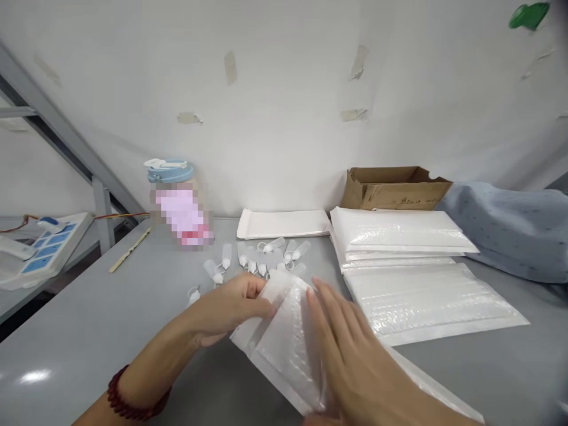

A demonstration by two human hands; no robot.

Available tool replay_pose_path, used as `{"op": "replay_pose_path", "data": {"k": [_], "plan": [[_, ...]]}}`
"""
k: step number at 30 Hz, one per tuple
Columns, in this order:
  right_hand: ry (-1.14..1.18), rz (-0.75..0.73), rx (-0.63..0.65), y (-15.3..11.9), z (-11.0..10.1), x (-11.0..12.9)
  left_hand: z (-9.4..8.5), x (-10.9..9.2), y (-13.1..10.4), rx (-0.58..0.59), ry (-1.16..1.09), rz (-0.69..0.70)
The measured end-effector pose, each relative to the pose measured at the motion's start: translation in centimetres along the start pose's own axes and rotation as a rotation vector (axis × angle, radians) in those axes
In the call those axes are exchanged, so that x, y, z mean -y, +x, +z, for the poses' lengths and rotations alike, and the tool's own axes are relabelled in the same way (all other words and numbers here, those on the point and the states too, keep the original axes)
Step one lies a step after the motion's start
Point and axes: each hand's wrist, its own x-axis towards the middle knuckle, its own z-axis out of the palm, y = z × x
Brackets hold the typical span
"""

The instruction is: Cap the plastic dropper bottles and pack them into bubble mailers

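Observation:
A white bubble mailer [288,337] is tilted up in front of me above the table's near side. My left hand [239,305] grips its upper left edge, the thumb on the near face and the other fingers partly hidden behind. My right hand [355,349] lies against the mailer's right side with its fingers stretched out; its thumb is mostly hidden low in the view. Just past the mailer, several small clear plastic squeeze bottles [226,255] with white caps lie loosely on the grey table.
Stacked bubble mailers [435,296] lie at the right, before an open cardboard box [399,192] and blue-grey cloth [510,231]. Another mailer [284,225] rests by the wall. A blue-lidded container [171,171], a thin stick [128,251] and a scale [48,248] are leftward.

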Motion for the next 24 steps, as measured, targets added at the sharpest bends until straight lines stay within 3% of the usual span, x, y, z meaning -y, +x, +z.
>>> {"op": "replay_pose_path", "data": {"k": [2,4,8,15,18,21,22,24], "plan": [[-0.010,-0.008,0.045,0.6,0.9,1.1,0.7,0.0,0.3,0.117,-0.168,0.033],[-0.004,0.031,0.061,0.9,1.5,1.7,1.4,0.3,0.6,0.131,-0.195,0.038],[0.019,0.072,0.048,0.4,2.2,2.0,2.4,1.1,0.8,-0.003,0.100,-0.006],[0.013,0.025,0.084,-2.3,3.0,0.3,2.7,1.0,0.7,-0.111,0.288,0.084],[0.123,0.029,0.096,-3.1,3.4,-0.7,1.8,0.8,0.4,-0.086,0.393,0.072],[0.220,0.068,0.097,-3.4,3.7,-1.3,-0.6,0.6,-0.9,-0.095,0.398,-0.027],[0.242,0.078,0.096,-3.5,3.7,-1.3,-1.7,0.6,-1.5,-0.148,0.404,-0.086],[0.281,0.102,0.102,-3.6,3.9,-1.3,-3.9,0.8,-2.8,-0.415,0.538,-0.184]]}}
